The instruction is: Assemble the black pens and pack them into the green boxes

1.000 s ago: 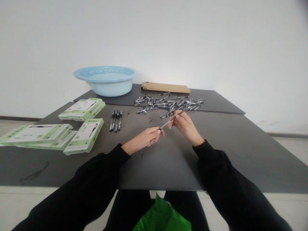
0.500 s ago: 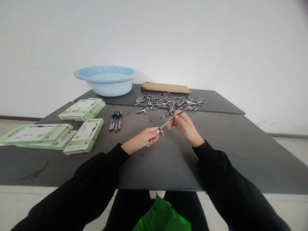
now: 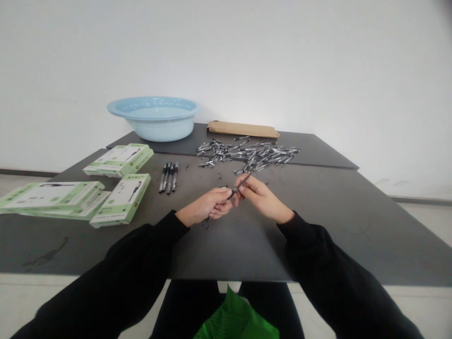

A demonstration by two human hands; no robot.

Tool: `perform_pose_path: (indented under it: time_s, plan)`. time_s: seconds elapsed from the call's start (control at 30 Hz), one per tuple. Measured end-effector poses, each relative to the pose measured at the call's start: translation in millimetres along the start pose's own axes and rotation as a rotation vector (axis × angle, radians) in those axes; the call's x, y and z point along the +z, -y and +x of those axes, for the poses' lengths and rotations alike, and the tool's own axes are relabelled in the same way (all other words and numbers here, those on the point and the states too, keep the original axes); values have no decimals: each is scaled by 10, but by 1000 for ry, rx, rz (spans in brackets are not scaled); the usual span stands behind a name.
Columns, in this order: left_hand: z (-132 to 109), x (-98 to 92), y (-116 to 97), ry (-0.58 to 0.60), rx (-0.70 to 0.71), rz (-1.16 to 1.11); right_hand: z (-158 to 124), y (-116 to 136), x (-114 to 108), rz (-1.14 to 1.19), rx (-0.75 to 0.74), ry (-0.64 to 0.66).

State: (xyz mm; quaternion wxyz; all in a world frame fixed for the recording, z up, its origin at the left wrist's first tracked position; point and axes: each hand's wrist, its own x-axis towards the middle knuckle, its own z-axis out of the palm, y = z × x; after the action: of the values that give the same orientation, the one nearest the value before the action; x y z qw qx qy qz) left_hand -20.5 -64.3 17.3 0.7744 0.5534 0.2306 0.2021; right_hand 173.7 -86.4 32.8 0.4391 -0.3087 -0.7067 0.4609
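Above the table's middle, my two hands come close together along one slanting line. My left hand (image 3: pixel 212 203) is closed round a pen barrel, mostly hidden in its fingers. My right hand (image 3: pixel 260 197) pinches a thin dark pen refill (image 3: pixel 246 179), which meets the barrel at the left fingertips and points up to the right. Whether the refill is inside the barrel, I cannot make out. Past the hands lies a loose heap of pen parts (image 3: pixel 268 155), clear and black. Several pens (image 3: pixel 168 178) lie side by side to the left of my hands.
Green and white pen boxes (image 3: pixel 122 200) lie at the left, some stacked. A pale blue basin (image 3: pixel 162 127) stands at the back left. Beside it lies a flat brown cardboard piece (image 3: pixel 243 128). The dark table (image 3: pixel 339 221) has a seam across its far part.
My right hand has moved left and slightly down along the refill, up to my left hand. Less length shows between the hands. My left hand has barely shifted.
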Motion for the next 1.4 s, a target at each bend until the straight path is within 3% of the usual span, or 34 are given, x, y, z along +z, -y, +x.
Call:
perform_pose_path:
  time_s: [0.13,0.3,0.37,0.5,0.63,0.8,1.1,1.4]
  plan:
    - [-2,-133,-86,-102,69,-41,27,-233,-136,-129,38,-82]
    - [-55,-375,-241,-262,186,-88,304,-507,-475,-600,148,-324]
    - [-63,-425,-251,-276,161,-100,510,-551,-562,-838,192,-298]
    - [-38,-444,-200,-277,93,-100,907,-573,-595,-1143,302,-83]
    - [-12,-436,-165,-306,61,-65,1085,-631,-558,-1187,393,-29]
    - [10,-429,-154,-358,36,-26,1101,-737,-542,-1227,459,8]
    - [38,-453,-118,-401,43,-1,1162,-788,-497,-1242,456,49]
    - [60,-473,-95,-425,35,22,1043,-846,-531,-1250,411,28]
